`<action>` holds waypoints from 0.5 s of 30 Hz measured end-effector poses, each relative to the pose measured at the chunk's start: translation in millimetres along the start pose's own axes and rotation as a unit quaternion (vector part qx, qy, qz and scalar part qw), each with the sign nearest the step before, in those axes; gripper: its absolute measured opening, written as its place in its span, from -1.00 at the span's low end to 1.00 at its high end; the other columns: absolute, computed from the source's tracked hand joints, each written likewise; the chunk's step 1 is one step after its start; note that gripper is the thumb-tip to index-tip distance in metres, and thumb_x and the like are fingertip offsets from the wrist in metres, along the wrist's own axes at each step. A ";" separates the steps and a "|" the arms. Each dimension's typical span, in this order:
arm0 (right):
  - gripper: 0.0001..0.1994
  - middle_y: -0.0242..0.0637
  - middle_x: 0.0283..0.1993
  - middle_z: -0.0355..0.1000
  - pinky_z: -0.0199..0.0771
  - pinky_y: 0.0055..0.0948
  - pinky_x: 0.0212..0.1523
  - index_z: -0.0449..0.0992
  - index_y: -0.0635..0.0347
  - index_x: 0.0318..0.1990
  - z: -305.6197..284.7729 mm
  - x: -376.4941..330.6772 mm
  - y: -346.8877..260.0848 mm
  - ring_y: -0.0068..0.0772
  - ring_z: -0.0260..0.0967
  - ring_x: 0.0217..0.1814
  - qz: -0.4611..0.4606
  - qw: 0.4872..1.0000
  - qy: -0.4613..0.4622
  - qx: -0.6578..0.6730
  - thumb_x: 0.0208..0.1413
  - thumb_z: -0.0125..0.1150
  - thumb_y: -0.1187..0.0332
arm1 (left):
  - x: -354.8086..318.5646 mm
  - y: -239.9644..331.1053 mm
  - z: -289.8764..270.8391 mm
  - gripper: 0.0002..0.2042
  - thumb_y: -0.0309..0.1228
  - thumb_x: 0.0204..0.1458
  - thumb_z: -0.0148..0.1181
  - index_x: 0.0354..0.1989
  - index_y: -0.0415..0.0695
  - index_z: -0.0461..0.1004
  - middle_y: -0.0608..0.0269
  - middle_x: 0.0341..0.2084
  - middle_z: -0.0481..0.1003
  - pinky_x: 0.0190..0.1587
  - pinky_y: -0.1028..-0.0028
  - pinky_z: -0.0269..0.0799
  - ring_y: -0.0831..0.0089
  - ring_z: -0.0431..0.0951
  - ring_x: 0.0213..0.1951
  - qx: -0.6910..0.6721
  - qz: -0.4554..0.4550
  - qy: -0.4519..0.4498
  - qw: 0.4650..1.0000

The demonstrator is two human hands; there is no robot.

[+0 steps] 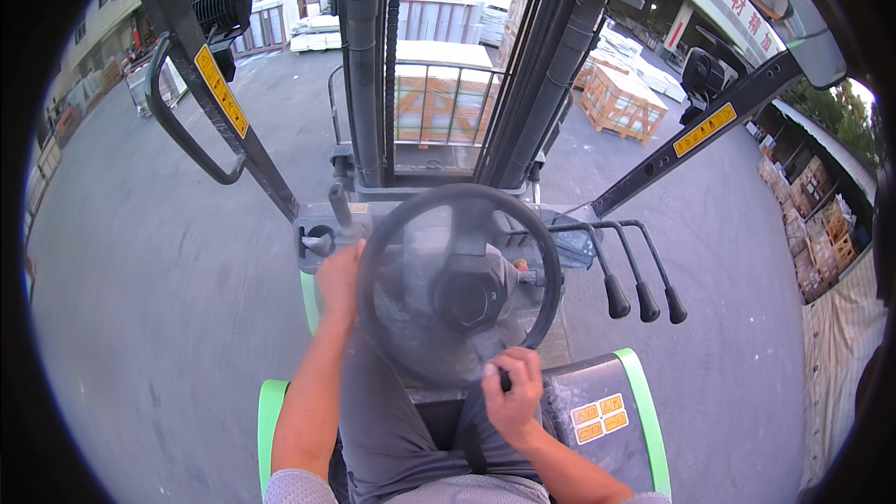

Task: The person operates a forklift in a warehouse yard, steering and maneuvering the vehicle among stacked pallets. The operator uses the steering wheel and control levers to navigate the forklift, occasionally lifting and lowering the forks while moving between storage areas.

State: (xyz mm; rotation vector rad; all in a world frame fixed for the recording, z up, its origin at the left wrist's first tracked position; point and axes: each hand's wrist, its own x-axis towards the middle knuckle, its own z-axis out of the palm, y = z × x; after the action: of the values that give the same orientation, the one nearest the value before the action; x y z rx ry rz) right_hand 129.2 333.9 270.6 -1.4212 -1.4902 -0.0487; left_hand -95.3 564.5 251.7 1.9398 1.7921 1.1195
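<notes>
Grey-trousered legs (387, 415): nearest item, below the wheel, belt strap between them
Green-edged side cover (633, 369): right of the legs, orange labels on top
Right hand (513, 401): fingers curled closed around a black knob (505, 380) at the lower rim of the wheel
Steering wheel (554, 285): the thing in hand, directly before the legs, black, round, central hub
Left hand (338, 280): beside the wheel's left rim, below an upright lever (339, 205); fingertips partly hidden, so how far open they are, and whether they grip anything, cannot be told
Three control levers (619, 297), black-knobbed: right of the wheel, touched by neither hand
Progress, as judged: driver seated, knob gripped, steering apparently in hand; no lever work at this moment; what remains cannot be told
Mast (369, 65): dark uprights ahead, with a barred rack (496, 93) between
Wooden crate (439, 98), pale-topped: seen through the bars; whether carried or merely standing beyond, unclear
Second crate (623, 103): on the ground, right of the mast
Pale slab stacks (315, 33): farther off, left
</notes>
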 end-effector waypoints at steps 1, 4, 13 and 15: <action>-0.82 -0.13 -0.18 0.48 0.45 -0.14 -0.08 0.53 0.20 -0.22 1.3 -3.2 -3.1 -0.04 0.44 -0.11 -0.009 1.000 0.002 0.000 0.03 0.40 0.51 | -0.8 2.3 2.8 -0.56 -0.07 0.35 0.01 -0.39 -0.15 0.63 -0.09 -0.46 0.60 -0.24 -0.02 0.44 -0.20 0.58 -0.34 -0.012 0.011 0.011 1.000; -0.80 -0.21 -0.21 0.49 0.45 -0.17 -0.10 0.55 0.17 -0.25 8.7 -6.6 -10.5 -0.09 0.45 -0.12 -0.032 0.999 0.006 0.023 -0.03 0.43 0.52 | -4.3 6.1 5.9 -0.56 -0.07 0.35 0.01 -0.40 -0.16 0.63 -0.09 -0.48 0.60 -0.25 -0.01 0.45 -0.19 0.59 -0.36 0.033 0.025 0.006 0.999; -0.77 -0.28 -0.24 0.49 0.45 -0.21 -0.13 0.56 0.15 -0.28 10.9 -1.1 -15.3 -0.14 0.45 -0.14 -0.054 0.997 0.025 0.050 -0.11 0.47 0.54 | -0.8 14.6 2.4 -0.65 -0.11 0.21 0.20 -0.40 -0.15 0.63 -0.02 -0.50 0.62 -0.26 0.06 0.47 -0.10 0.63 -0.37 0.010 0.054 0.010 0.998; -0.78 -0.29 -0.24 0.49 0.45 -0.21 -0.13 0.56 0.15 -0.28 7.0 -0.9 -13.3 -0.15 0.45 -0.14 -0.058 0.997 0.026 0.045 -0.11 0.46 0.54 | -3.7 18.9 0.5 -0.71 -0.15 0.17 0.23 -0.38 -0.14 0.64 -0.01 -0.50 0.62 -0.26 0.08 0.47 -0.08 0.63 -0.37 0.032 0.070 0.003 0.997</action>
State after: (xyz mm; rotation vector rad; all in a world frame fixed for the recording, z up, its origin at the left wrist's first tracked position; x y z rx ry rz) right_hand 114.7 333.7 274.5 -1.2515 -1.5128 -0.0882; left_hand -81.0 557.5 262.6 2.1292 1.7389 1.1257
